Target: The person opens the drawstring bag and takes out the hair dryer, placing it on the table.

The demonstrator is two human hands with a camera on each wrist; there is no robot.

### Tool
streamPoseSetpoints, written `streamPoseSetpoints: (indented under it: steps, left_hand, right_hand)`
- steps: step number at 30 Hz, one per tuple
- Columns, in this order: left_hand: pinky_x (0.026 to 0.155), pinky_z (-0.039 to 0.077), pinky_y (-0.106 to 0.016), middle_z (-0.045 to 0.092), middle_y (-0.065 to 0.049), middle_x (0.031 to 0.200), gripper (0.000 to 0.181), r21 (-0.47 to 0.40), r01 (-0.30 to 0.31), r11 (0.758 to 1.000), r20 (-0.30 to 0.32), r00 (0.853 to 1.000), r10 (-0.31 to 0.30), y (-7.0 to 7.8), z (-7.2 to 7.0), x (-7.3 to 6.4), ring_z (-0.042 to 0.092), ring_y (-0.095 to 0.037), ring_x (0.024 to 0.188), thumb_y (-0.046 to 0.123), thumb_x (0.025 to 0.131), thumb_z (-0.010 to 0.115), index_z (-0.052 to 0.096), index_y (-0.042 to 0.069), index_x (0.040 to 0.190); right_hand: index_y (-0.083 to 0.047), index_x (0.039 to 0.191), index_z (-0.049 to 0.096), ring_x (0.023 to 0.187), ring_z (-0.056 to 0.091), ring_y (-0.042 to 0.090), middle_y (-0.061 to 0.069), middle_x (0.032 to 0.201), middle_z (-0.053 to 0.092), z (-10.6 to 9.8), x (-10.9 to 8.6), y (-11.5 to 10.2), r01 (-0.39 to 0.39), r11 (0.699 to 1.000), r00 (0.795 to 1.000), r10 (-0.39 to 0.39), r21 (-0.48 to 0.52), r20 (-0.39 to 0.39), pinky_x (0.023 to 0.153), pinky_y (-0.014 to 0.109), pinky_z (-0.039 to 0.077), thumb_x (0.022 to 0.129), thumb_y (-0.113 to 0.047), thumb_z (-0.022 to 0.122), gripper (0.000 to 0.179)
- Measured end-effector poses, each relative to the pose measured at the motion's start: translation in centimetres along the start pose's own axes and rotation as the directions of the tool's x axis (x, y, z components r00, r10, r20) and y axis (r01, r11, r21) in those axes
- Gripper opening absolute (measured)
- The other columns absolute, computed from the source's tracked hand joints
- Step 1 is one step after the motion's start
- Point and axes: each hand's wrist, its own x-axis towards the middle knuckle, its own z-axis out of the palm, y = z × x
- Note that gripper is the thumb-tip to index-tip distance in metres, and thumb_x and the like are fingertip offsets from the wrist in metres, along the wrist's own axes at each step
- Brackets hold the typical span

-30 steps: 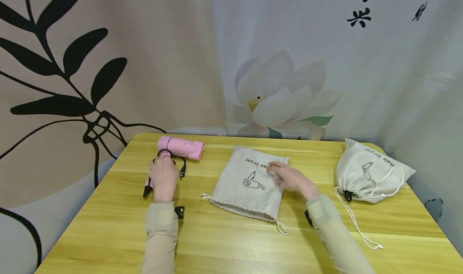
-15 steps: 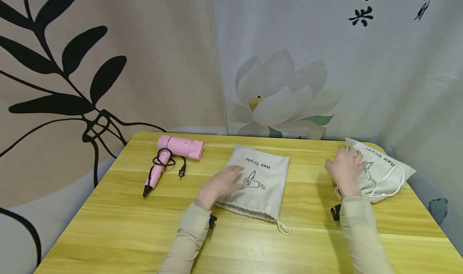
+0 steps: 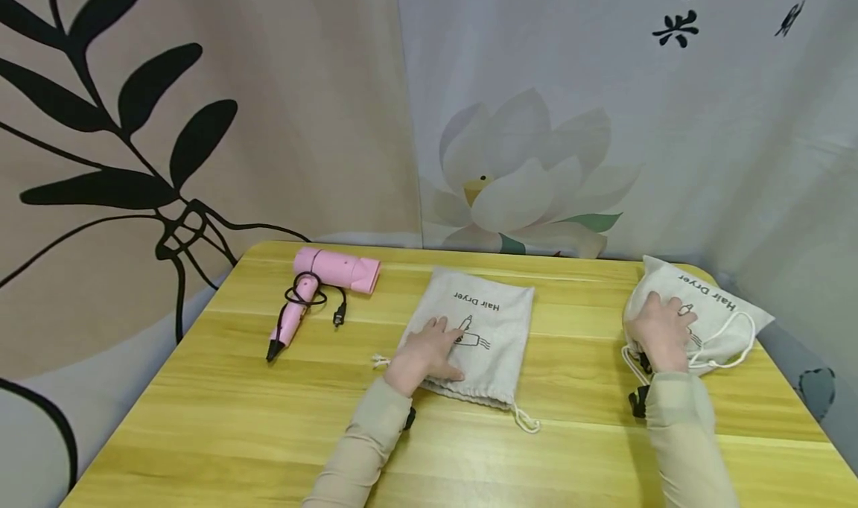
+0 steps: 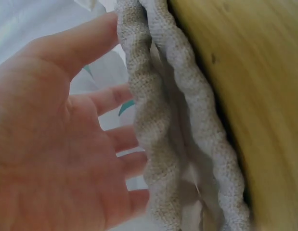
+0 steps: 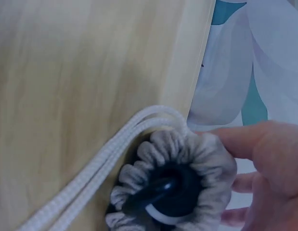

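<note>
flat bag (image 3: 492,359) lies under left hand (image 3: 425,353), fingers spread; right hand (image 3: 662,332), fingers parted, seemingly just touches full bag (image 3: 716,316).

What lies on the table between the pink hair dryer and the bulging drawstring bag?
In the head view, the flatter drawstring bag, with the left hand over it, lies between the pink hair dryer and the bulging drawstring bag.

A flattish pale grey drawstring bag (image 3: 491,363) printed "Hair Dryer" lies near the middle of the table (image 3: 201,433), its slightly gaping mouth toward six o'clock, while at three o'clock from it sits a bulging matching bag (image 3: 712,318), mouth gathered toward eight o'clock around something black (image 5: 185,190).
</note>
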Motion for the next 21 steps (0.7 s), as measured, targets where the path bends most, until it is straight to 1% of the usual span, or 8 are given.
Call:
streamPoseSetpoints:
  steps: [4, 9, 13, 17, 21]
  left_hand:
    - [0.109, 0.032, -0.062, 0.029, -0.016, 0.155, 0.079, 0.003, 0.022, 1.0, -0.01, 1.0, -0.022, 0.08, -0.02, -0.01, 0.027, -0.033, 0.144, 0.045, 0.075, 0.076, 0.043, 0.02, 0.142]
    - [0.107, 0.034, -0.062, 0.029, -0.015, 0.154, 0.08, -0.004, 0.023, 1.0, -0.014, 1.0, -0.023, 0.05, -0.11, 0.09, 0.027, -0.032, 0.143, 0.046, 0.073, 0.077, 0.043, 0.021, 0.142]
    - [0.105, 0.036, -0.061, 0.031, -0.015, 0.154, 0.082, -0.001, 0.026, 1.0, -0.014, 1.0, -0.026, 0.05, -0.21, 0.25, 0.029, -0.033, 0.142, 0.046, 0.072, 0.078, 0.043, 0.02, 0.142]
    - [0.103, 0.039, -0.06, 0.032, -0.015, 0.153, 0.083, -0.005, 0.049, 0.999, -0.01, 0.999, -0.049, -0.23, -0.31, 0.37, 0.03, -0.033, 0.141, 0.047, 0.073, 0.077, 0.042, 0.02, 0.142]
    - [0.104, 0.036, -0.063, 0.029, -0.016, 0.154, 0.083, -0.029, 0.076, 0.997, -0.007, 0.997, -0.076, -0.83, -0.46, 0.37, 0.027, -0.034, 0.143, 0.048, 0.074, 0.076, 0.04, 0.02, 0.144]
  right_hand:
    - [0.015, 0.121, 0.031, 0.108, 0.02, 0.072, 0.05, 0.121, 0.021, -0.02, 0.09, 0.39, 0.022, 1.0, 1.0, -0.022, -0.014, -0.005, 0.076, 0.073, 0.039, 0.077, -0.008, 0.051, 0.054]
    - [0.014, 0.128, 0.03, 0.109, 0.019, 0.073, 0.05, 0.126, 0.017, -0.11, 0.35, 0.54, 0.03, 0.999, 1.0, -0.03, -0.029, 0.002, 0.079, 0.074, 0.038, 0.078, -0.009, 0.054, 0.059]
    - [0.011, 0.132, 0.029, 0.108, 0.021, 0.073, 0.05, 0.127, 0.017, -0.21, 0.4, 0.44, 0.043, 0.998, 0.999, -0.043, -0.054, 0.008, 0.078, 0.073, 0.04, 0.079, -0.01, 0.056, 0.064]
    - [0.01, 0.133, 0.03, 0.106, 0.022, 0.073, 0.049, 0.128, 0.017, -0.25, 0.19, 0.21, 0.078, 0.995, 0.997, -0.077, -0.057, 0.018, 0.074, 0.071, 0.042, 0.078, -0.009, 0.058, 0.065]
    - [0.009, 0.134, 0.031, 0.107, 0.021, 0.073, 0.048, 0.13, 0.016, -0.17, 0.07, -0.03, 0.106, 0.993, 0.994, -0.104, -0.054, 0.031, 0.076, 0.073, 0.041, 0.077, -0.008, 0.059, 0.066]
